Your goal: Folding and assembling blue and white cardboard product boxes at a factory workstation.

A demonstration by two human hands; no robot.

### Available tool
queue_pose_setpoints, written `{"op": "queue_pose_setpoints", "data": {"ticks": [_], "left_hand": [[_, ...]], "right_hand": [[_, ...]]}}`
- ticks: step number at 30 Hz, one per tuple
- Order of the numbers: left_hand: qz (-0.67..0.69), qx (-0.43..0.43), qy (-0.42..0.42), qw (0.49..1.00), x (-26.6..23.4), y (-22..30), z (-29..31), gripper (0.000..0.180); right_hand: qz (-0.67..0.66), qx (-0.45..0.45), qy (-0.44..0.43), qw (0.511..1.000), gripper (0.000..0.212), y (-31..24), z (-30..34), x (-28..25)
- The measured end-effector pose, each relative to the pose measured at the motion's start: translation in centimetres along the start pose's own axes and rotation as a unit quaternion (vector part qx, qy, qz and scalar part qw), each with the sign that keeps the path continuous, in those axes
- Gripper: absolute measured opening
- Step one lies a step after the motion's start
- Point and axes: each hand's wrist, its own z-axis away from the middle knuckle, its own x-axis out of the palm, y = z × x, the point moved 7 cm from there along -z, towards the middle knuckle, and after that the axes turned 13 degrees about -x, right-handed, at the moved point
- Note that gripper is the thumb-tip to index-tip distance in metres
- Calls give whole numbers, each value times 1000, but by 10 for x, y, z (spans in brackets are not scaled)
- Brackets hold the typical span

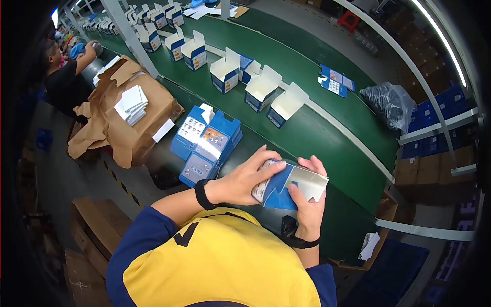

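A blue and white folding carton (279, 198) is tilted in front of my chest, between both hands. My left hand (244, 176) grips its left end, thumb along the upper edge. Around the right end, my right hand (310, 207) has its thumb pressed on the flaps and its fingertips behind the far side. The carton's pale inner face shows at the right; its underside is hidden. Left of my left hand lies a stack of flat blue cartons (210, 140) with printed panels, on the dark green bench (245, 148).
Open-topped cartons (224, 77) stand in a row along the green conveyor (327, 128). A torn brown paper-lined box (148, 97) holds white pieces (132, 105) at the left. Flat cartons (336, 81) and a plastic bag (391, 105) lie far right. Another person (64, 71) works at far left.
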Motion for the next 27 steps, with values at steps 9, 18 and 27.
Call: {"op": "queue_pose_setpoints", "data": {"ticks": [9,18,27], "left_hand": [[30,-14,-2,999,2,14,-3,74],[-2,-46,-24,999,-4,11,-10,76],[-8,-21,-1,1000,-17,14,-11,98]], "right_hand": [[-419,-90,110,897,75,-1,-1,12],[70,-170,-57,981,59,0,-3,3],[105,-147,-37,983,50,-12,-14,20]]}}
